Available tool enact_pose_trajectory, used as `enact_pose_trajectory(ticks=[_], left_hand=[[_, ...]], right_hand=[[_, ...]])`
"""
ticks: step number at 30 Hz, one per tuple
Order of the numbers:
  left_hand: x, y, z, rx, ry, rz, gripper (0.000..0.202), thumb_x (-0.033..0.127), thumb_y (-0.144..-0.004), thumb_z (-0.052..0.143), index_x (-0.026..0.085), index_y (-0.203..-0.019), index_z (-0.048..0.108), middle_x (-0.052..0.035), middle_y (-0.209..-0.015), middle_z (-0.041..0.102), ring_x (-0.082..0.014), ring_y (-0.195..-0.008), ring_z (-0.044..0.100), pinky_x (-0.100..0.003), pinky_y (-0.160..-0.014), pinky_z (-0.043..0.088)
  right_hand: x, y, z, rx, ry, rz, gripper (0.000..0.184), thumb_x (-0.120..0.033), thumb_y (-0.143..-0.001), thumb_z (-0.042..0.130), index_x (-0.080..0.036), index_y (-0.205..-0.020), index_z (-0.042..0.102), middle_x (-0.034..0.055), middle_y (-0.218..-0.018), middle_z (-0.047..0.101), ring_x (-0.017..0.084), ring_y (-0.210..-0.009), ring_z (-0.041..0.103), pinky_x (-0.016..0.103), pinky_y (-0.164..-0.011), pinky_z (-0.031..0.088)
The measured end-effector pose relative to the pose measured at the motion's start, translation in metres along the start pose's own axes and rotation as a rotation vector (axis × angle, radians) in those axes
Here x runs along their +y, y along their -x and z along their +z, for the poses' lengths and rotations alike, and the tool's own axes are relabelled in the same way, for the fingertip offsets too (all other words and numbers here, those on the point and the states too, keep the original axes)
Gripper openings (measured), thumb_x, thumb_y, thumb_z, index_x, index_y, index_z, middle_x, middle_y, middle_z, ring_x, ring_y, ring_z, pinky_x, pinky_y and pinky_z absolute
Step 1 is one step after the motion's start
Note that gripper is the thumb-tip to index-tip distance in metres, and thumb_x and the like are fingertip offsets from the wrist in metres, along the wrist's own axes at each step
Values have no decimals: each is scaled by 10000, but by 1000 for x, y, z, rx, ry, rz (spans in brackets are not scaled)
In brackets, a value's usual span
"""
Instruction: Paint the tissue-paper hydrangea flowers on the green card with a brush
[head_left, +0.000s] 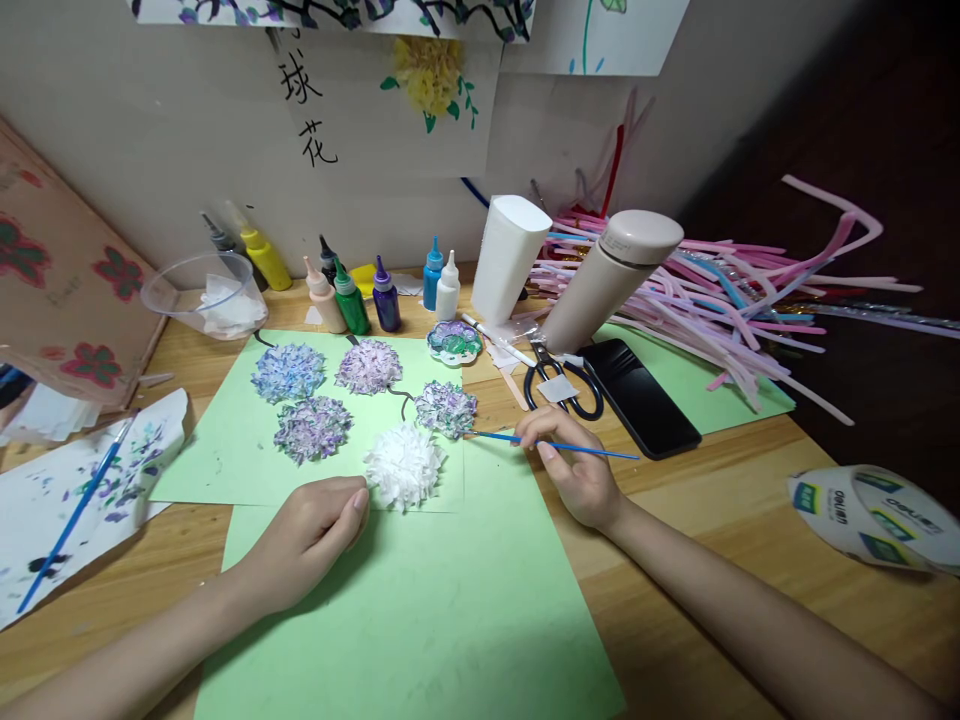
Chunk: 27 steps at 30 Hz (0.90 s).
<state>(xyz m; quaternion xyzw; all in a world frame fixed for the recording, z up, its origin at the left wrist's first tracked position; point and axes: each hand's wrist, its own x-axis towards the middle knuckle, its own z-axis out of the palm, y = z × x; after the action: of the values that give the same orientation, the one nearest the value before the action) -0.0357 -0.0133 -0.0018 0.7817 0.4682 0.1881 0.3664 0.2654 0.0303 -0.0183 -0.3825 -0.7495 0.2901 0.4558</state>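
Note:
My right hand (574, 465) pinches a thin blue paintbrush (600, 451). Its tip points left, at the lower right edge of a small purple-and-white crumpled-paper flower (445, 409); whether it touches cannot be told. My left hand (311, 535) is curled closed on the green paper (405, 620), its knuckles right beside a plain white paper flower (406, 466). Nothing shows in its fingers. Around them lie a blue flower (288, 372), a pale purple one (368, 366) and a darker purple one (313, 429). A small scalloped dish (454, 343) holds green and purple paint.
Behind stand paint bottles (386, 297), a white container (510, 255) and a tilted beige flask (611, 275). Scissors (589, 390), a phone (641, 397), pipe cleaners (712, 290) and a tape roll (877, 515) lie right. Another brush (75, 515) rests on stained paper (161, 435) left.

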Motion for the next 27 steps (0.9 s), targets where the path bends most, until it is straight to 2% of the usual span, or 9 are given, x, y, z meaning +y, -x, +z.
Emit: enact_pose_trajectory(ticks=[5, 8, 13, 19, 23, 27], left_hand=[[0, 0, 0, -2, 7, 8, 431, 264, -982, 216, 191, -581, 355, 28, -571, 419, -106, -518, 412, -236, -555, 342], [-1, 0, 0, -1, 8, 8, 428, 265, -982, 217, 190, -583, 353, 28, -575, 419, -105, -521, 411, -236, -556, 339], [-3, 1, 1, 0, 2, -1, 430, 281, -983, 221, 190, -582, 348, 28, -575, 410, -108, -522, 402, -241, -554, 330], [-4, 1, 2, -6, -1, -1, 439, 305, -983, 209, 194, -581, 347, 26, -573, 409, -114, -525, 398, -247, -560, 331], [-4, 0, 2, -2, -16, -8, 447, 323, -982, 193, 197, -580, 343, 25, -572, 407, -121, -532, 395, -255, -565, 327], [-3, 1, 3, -1, -31, -22, 461, 351, -982, 177, 199, -577, 337, 22, -576, 403, -127, -540, 384, -264, -565, 315]], right_hand=[[-1, -1, -1, -45, -28, -24, 158, -249, -897, 418, -227, -820, 554, 34, -779, 613, 195, -765, 569, 348, -717, 435], [-1, 0, -1, -28, -31, -30, 159, -232, -888, 422, -221, -807, 559, 36, -768, 612, 193, -745, 560, 346, -699, 429], [1, 2, 0, 93, -39, -32, 183, -247, -899, 404, -218, -780, 540, 25, -738, 581, 186, -712, 537, 353, -698, 411], [7, 0, -1, 274, 35, 51, 220, -253, -939, 362, -228, -861, 568, 36, -836, 590, 205, -847, 550, 364, -783, 418], [2, -22, -9, 274, 259, -12, 244, -233, -947, 346, -236, -903, 586, 37, -879, 627, 214, -889, 552, 374, -807, 398], [-7, -63, -7, 299, 457, -68, 246, -215, -932, 355, -228, -840, 582, 36, -830, 635, 214, -843, 536, 367, -769, 362]])
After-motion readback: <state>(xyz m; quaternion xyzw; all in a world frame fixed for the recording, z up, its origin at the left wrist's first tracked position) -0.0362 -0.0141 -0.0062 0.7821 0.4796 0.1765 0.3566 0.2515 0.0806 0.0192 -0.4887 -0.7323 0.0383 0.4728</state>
